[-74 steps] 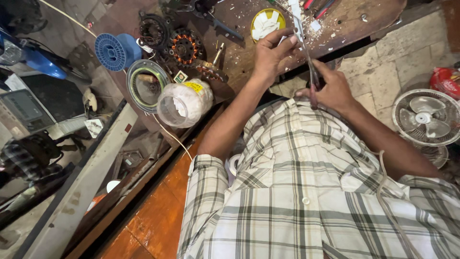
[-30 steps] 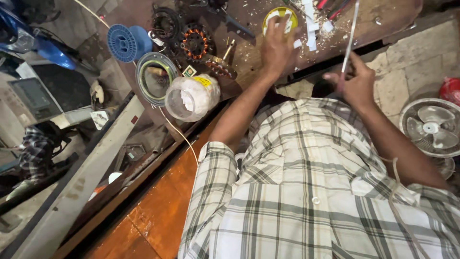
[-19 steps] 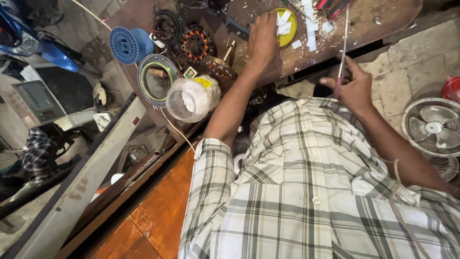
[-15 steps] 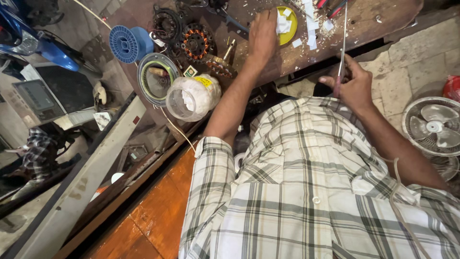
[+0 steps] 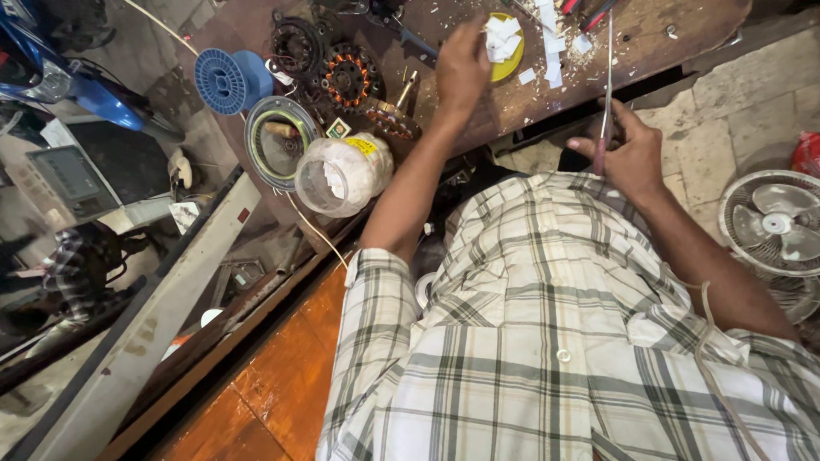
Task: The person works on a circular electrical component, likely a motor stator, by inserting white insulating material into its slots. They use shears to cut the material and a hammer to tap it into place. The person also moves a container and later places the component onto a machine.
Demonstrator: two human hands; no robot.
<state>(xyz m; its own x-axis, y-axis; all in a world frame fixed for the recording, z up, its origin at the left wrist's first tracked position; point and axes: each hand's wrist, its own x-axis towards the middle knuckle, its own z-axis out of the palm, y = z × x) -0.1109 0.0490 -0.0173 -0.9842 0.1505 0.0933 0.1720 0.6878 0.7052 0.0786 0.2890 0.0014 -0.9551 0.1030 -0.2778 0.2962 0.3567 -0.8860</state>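
Scissors [image 5: 606, 85] are gripped upright in the right hand [image 5: 628, 154] near the surface [image 5: 683, 26] edge. White paper strips [image 5: 500, 36] on the far yellow dish [image 5: 512, 64] are pinched by the left hand [image 5: 461, 64].

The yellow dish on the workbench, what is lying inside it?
The yellow dish holds small white paper scraps piled near its middle. The left hand reaches over its left side, so that part of the dish and anything lying there is hidden.
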